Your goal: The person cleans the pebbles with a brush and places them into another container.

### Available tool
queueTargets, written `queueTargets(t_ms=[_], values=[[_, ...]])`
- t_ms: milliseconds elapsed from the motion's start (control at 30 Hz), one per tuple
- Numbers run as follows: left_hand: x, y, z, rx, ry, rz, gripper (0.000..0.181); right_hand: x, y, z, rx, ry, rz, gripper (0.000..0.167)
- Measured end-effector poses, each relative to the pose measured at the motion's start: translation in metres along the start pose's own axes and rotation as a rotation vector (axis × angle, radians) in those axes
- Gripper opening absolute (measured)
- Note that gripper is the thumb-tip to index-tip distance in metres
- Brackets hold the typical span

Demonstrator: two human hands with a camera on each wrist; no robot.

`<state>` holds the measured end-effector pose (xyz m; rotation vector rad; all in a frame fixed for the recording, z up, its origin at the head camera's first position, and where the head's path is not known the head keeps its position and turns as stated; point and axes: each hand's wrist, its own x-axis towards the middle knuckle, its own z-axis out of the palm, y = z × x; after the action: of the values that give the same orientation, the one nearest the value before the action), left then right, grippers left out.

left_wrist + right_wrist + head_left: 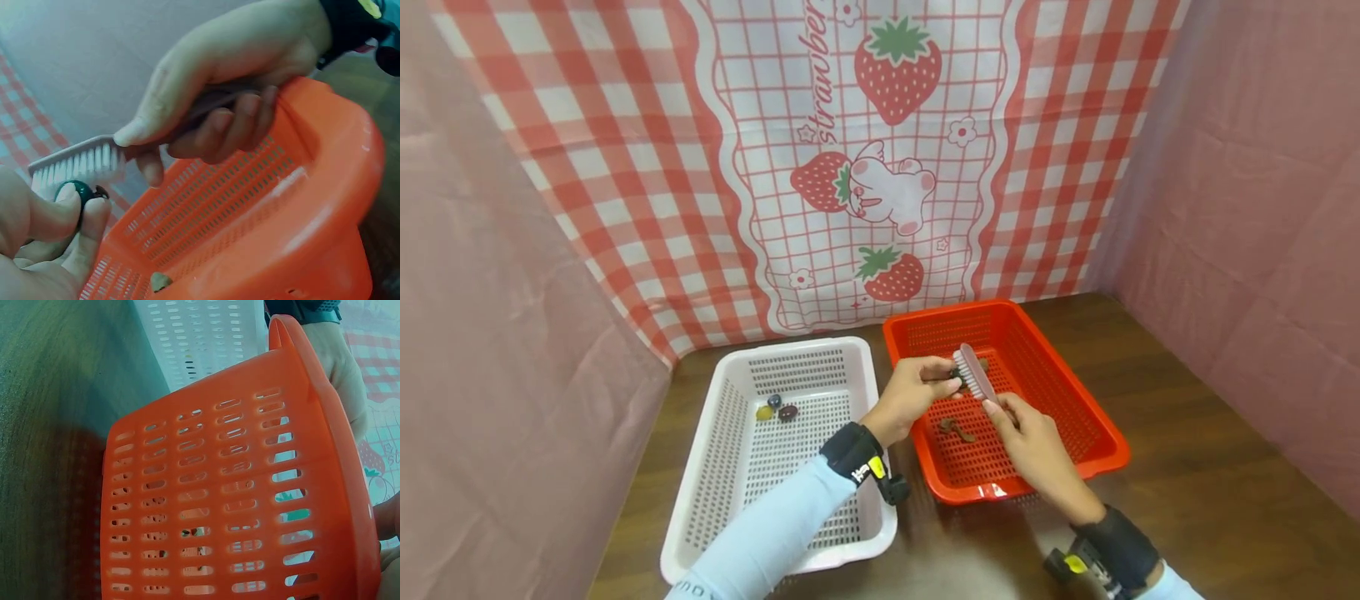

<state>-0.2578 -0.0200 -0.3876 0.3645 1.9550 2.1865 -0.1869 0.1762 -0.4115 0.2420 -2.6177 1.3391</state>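
In the head view my left hand (906, 393) is over the red basket (1105, 437). Its thumb and fingers pinch a small, glossy dark green stone (80, 189), clearest in the left wrist view, with a brown bit stuck at its side. My right hand (1033, 446) grips the handle of a mauve brush (975, 372). The white bristles (75, 169) lie against or right beside the stone; exact contact is hard to tell. Brown clumps (957, 429) lie on the basket's floor below. The basket's wall hides most of the work in the right wrist view.
Left of the red basket stands a white basket (688, 467) holding a yellow-green stone (764, 412), a dark blue stone (774, 401) and a dark red stone (787, 413). Both baskets rest on a brown wooden table (1195, 467). A strawberry-print cloth (895, 192) hangs behind.
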Motion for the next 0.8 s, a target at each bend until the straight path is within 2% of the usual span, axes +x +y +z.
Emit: queueTargets(t_ms=[67, 200, 367, 533, 700, 800], values=[[0.0006, -0.0006, 0.0005, -0.001, 0.004, 0.000, 0.028, -0.0004, 0.0004, -0.0004, 0.001, 0.000, -0.001, 0.032], [0.0020, -0.0002, 0.0012, -0.063, 0.065, 0.011, 0.027, -0.0002, -0.0002, -0.0009, 0.014, -0.012, -0.010, 0.032], [0.0021, -0.0034, 0.0027, -0.068, 0.011, -0.008, 0.026, -0.0002, 0.0002, -0.0021, -0.006, 0.007, -0.009, 0.032], [0.0042, -0.0043, 0.0026, -0.100, 0.058, 0.022, 0.024, -0.0003, 0.0008, -0.0039, 0.002, -0.015, -0.010, 0.031], [0.0042, -0.0036, 0.0010, -0.080, 0.012, -0.001, 0.027, -0.0002, 0.0012, -0.0041, -0.008, 0.002, -0.010, 0.031], [0.0051, -0.0016, -0.0010, -0.087, 0.029, 0.039, 0.025, 0.0003, 0.0017, -0.0041, -0.003, 0.002, -0.013, 0.033]])
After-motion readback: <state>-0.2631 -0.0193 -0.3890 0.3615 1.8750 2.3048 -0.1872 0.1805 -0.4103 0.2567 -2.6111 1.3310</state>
